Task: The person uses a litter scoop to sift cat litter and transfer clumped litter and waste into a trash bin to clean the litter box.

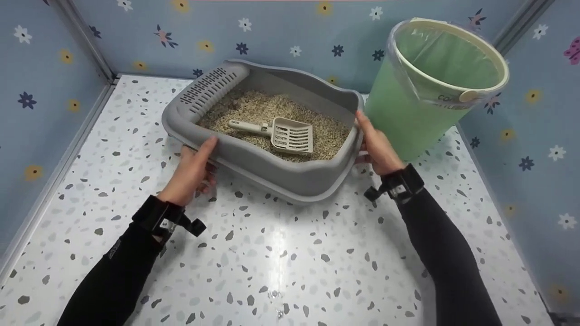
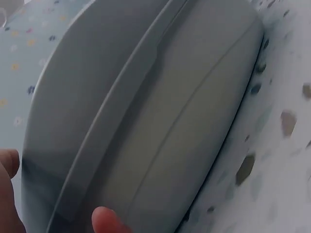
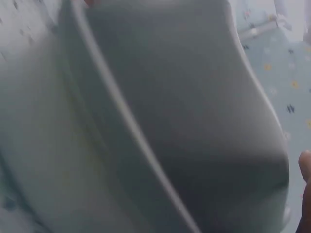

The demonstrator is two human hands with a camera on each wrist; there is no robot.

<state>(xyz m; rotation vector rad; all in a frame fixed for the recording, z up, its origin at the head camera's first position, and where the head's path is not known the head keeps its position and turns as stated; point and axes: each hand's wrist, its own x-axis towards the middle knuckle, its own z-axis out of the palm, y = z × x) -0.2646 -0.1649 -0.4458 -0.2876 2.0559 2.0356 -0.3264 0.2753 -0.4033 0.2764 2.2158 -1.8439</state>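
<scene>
A grey litter box stands at an angle on the speckled surface, filled with tan pellet-like litter. On the litter lies a beige slotted scoop, its handle towards the left. My left hand holds the near left side of the box, thumb on the rim and fingers below the outer ledge. At the right end my right hand grips the box likewise, thumb up on the rim, the other fingers partly hidden. In the left wrist view, the box's outer wall rises beside a fingertip.
A green bin with a clear plastic liner stands at the right, close to my right hand. Blue flowered panels close off the back and both sides. White speckled surface lies in front of the box.
</scene>
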